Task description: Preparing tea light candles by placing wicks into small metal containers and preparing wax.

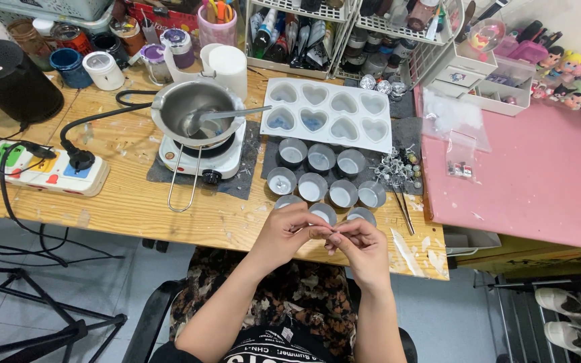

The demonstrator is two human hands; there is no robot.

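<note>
Pinching something tiny between both hands, left hand and right hand, low in frame, we work steadily above the small tins; what each grip holds we cannot tell.

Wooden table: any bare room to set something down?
Bare wooden table between the power strip and hot plate, along the front edge. Pink table mostly bare. Crowded around the small cups and heart mould.

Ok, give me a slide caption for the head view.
Both hands pinch something tiny above small cups beside a heart mould.
</note>
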